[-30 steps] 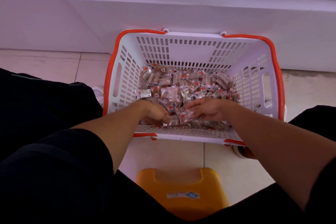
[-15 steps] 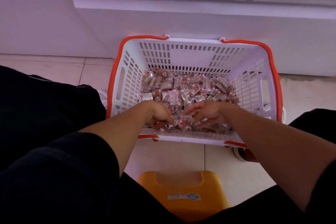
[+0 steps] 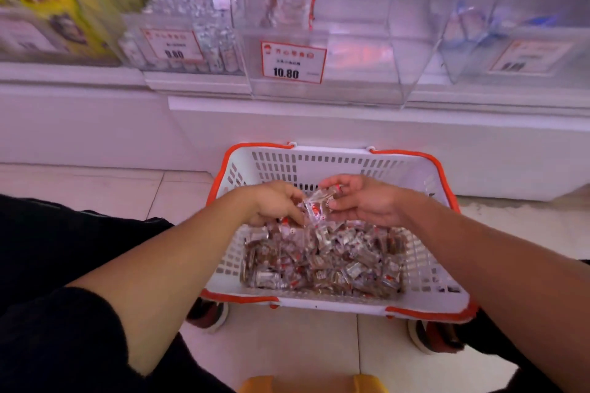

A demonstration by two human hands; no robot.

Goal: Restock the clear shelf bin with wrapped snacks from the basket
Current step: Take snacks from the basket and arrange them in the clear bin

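Note:
A white basket with an orange rim (image 3: 319, 166) stands on the floor, its bottom covered with several wrapped snacks (image 3: 322, 262). Both hands are raised above the pile at the basket's far end. My left hand (image 3: 276, 202) grips a bunch of wrapped snacks. My right hand (image 3: 364, 198) holds more of them (image 3: 319, 204), and the two handfuls meet between the hands. Straight above, on the shelf, sits the clear bin (image 3: 322, 41) with a 10.80 price tag (image 3: 293, 62); it holds only a few packets at the back.
Neighbouring clear bins stand left (image 3: 182, 38) and right (image 3: 510, 48) of it, each with goods and a price tag. A white shelf base (image 3: 319, 124) runs behind the basket. An orange stool (image 3: 313, 384) sits at the bottom edge between my dark-clothed legs.
Both hands have lifted out of the near end of the pile with snacks and moved up toward the basket's far end. The view has tilted up, revealing the shelf bins.

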